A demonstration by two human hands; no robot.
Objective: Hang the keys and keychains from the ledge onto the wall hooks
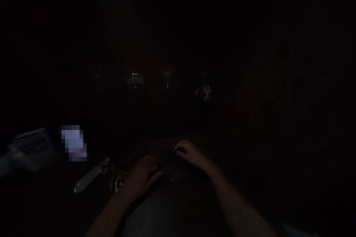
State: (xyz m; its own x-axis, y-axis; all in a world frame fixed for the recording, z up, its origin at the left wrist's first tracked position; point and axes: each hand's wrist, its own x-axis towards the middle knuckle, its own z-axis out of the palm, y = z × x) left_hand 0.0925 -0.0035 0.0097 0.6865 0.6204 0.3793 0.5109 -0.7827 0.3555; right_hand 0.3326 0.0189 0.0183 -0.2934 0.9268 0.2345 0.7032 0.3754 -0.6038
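Observation:
The scene is very dark. My left hand [144, 173] is low over the table with its thumb held apart from the fingers, and I see nothing held in it. Beside its wrist is a small tangle of shiny trinkets [118, 183], too dim to name. My right hand [191, 153] is farther forward, fingers curled and the thumb close to the fingertips. Small glints show at those fingertips, but whatever is there is too dark to make out. Between the hands lies a dim brownish patch of tabletop [174, 172].
Left of my left hand lies a pale-handled tool [89, 179] with a metal end. Behind it glows a blurred-out bright screen [73, 142]. A dim clear packet [33, 142] is at far left. Several metal clips [135, 76] hang in a row ahead, with a bunch of keys [207, 90] at the right.

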